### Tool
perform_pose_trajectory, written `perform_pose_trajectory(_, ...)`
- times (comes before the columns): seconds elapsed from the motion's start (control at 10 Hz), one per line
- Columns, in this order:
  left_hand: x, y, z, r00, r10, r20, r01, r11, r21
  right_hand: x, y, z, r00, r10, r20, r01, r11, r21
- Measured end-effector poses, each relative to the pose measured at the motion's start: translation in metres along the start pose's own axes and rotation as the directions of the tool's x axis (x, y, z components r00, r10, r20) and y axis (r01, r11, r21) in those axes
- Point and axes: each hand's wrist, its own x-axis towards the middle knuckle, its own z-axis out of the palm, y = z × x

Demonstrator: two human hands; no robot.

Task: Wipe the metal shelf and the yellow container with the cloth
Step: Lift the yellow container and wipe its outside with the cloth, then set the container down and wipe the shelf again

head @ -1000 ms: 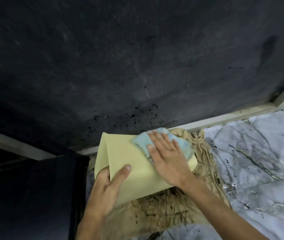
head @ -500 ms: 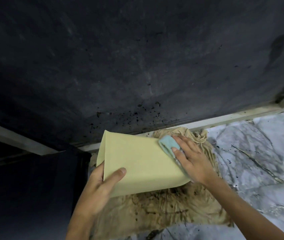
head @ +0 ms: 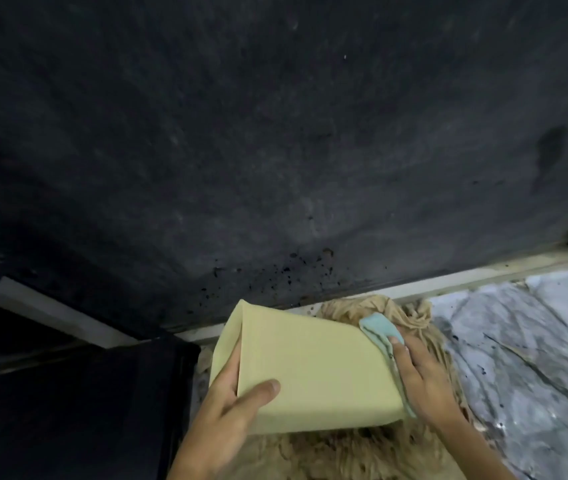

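Head view: we brace the yellow container (head: pixel 313 372) on its side over a stained tan rag (head: pixel 372 455) on the marble floor (head: pixel 531 348), so that its right-hand face meets the cloth (head: pixel 381 332). Our left hand (head: pixel 230 407) clamps the near left corner, thumb across the top face, wrist low. Our right hand (head: pixel 421 379) lies flat, fingers extended, pressing the blue cloth against that side; no metal shelf can be identified.

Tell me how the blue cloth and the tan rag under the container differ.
The blue cloth is small, pale blue and looks clean; the tan rag is much larger, beige and blotched with dark stains. The right hand presses the blue cloth against the yellow container; the tan rag lies spread, untouched, below it. Both are crumpled fabric.
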Motion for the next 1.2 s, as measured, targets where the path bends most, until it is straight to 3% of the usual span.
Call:
perform_pose_trajectory(0.1,0.0,0.011,-0.005,0.998,0.02,0.062,-0.021,0.999,0.026,-0.003,-0.005,-0.003,0.992,0.01,-0.125,-0.026,0.991,-0.131)
perform_pose_trajectory(0.3,-0.002,0.037,-0.01,0.961,0.092,0.261,-0.156,0.96,0.234,-0.004,0.006,-0.031,0.992,-0.096,-0.083,0.054,0.91,-0.41)
perform_pose_trajectory(0.5,0.01,0.063,-0.004,0.911,0.083,0.403,-0.345,0.689,0.637,-0.034,-0.043,-0.068,0.98,-0.195,0.044,0.193,0.87,-0.453)
perform_pose_trajectory(0.6,0.01,0.069,-0.006,0.902,0.039,0.43,-0.373,0.573,0.73,-0.039,-0.067,-0.076,0.967,-0.246,0.069,0.249,0.844,-0.475)
perform_pose_trajectory(0.8,-0.021,0.07,-0.006,0.883,-0.019,0.47,-0.456,0.212,0.865,-0.046,-0.101,-0.084,0.937,-0.338,0.092,0.335,0.788,-0.517)
perform_pose_trajectory(1.0,-0.035,0.061,-0.009,0.814,-0.016,0.581,-0.581,0.027,0.814,-0.058,-0.119,-0.085,0.922,-0.376,0.089,0.365,0.772,-0.521)
perform_pose_trajectory(1.1,-0.038,0.037,-0.018,0.793,0.041,0.608,-0.603,0.188,0.775,-0.062,-0.111,-0.083,0.925,-0.371,0.078,0.354,0.774,-0.525)
perform_pose_trajectory(1.2,-0.035,0.021,-0.024,0.792,0.039,0.609,-0.594,0.279,0.755,-0.063,-0.106,-0.082,0.934,-0.353,0.055,0.33,0.794,-0.51)
